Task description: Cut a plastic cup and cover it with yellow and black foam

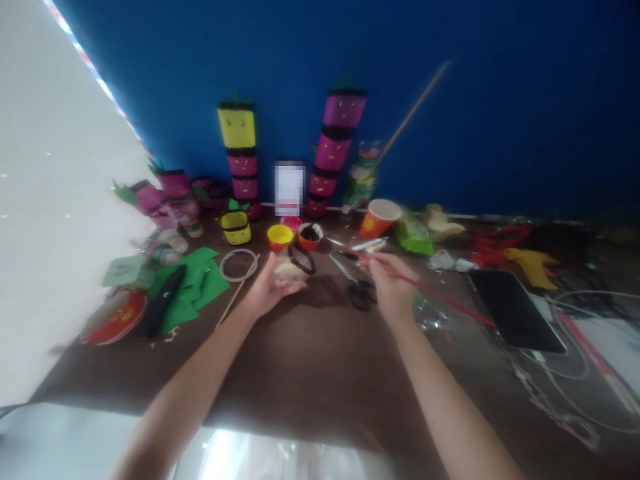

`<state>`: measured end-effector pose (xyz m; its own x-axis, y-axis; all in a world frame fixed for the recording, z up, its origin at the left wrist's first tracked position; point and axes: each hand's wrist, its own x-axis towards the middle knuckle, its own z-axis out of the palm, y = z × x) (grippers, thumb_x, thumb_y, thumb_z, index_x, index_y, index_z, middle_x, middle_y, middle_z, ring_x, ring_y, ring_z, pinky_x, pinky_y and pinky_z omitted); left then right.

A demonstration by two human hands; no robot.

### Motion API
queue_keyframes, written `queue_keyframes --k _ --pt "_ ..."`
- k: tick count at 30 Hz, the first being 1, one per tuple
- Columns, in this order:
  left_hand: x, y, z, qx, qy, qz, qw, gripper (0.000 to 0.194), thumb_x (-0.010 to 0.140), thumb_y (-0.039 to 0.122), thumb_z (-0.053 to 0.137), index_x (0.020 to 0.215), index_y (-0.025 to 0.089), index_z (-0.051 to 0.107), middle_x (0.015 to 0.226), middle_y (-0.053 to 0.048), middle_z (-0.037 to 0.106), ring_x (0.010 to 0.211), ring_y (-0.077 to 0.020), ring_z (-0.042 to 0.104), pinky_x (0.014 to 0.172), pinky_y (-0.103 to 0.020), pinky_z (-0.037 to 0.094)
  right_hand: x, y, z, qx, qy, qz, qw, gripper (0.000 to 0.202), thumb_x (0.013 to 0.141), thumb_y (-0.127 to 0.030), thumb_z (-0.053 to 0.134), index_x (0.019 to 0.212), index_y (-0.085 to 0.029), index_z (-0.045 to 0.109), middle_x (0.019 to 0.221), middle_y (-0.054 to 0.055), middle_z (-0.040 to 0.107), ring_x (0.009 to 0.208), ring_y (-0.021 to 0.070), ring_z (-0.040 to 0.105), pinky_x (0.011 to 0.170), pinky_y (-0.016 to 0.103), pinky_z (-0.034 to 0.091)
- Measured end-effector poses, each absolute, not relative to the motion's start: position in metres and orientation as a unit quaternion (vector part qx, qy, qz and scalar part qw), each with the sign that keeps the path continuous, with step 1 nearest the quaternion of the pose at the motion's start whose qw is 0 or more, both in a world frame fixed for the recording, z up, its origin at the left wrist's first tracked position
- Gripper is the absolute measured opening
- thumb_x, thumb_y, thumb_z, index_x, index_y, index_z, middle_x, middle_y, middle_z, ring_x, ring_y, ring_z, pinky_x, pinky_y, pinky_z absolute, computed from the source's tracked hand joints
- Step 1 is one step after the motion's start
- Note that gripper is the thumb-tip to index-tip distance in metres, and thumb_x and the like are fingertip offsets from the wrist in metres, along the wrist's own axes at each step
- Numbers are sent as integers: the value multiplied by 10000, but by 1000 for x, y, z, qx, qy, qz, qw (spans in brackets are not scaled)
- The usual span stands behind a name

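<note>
My left hand [265,288] is closed around a small pale rounded piece [290,270] with a black band [304,260] at its far side; blur hides what it is. In my right hand [393,283] is a thin paintbrush [440,293] with a red handle, its tip pointing left toward a small cup of black paint [311,235]. Beside that cup stands a yellow cup [280,237]. Scissors [359,291] with dark handles lie on the table just left of my right hand.
Stacked purple and yellow boxes with faces [333,153] stand against the blue wall. Left lie green sheets [197,293] and a tape roll [239,265]. A paper cup [380,219], a phone [517,310] with a cable and a yellow glue gun [535,265] are on the right.
</note>
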<state>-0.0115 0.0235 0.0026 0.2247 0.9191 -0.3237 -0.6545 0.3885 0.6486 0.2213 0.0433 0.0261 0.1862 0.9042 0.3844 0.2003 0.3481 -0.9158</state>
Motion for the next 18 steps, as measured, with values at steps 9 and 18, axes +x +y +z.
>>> queue_keyframes --k 9,18 --pt "-12 26 7 187 341 509 768 515 883 546 346 1110 131 550 782 -93 706 660 -187 690 656 -283 556 198 91 24 -486 -666 259 504 146 776 -309 569 788 -177 630 722 45 703 707 190 679 687 342 544" --pt "-13 23 8 166 291 526 782 411 869 485 437 1055 139 559 706 -45 668 671 -184 684 724 -318 550 185 108 18 -479 -735 169 449 163 783 -297 527 778 -188 648 746 53 703 694 194 656 662 327 522"
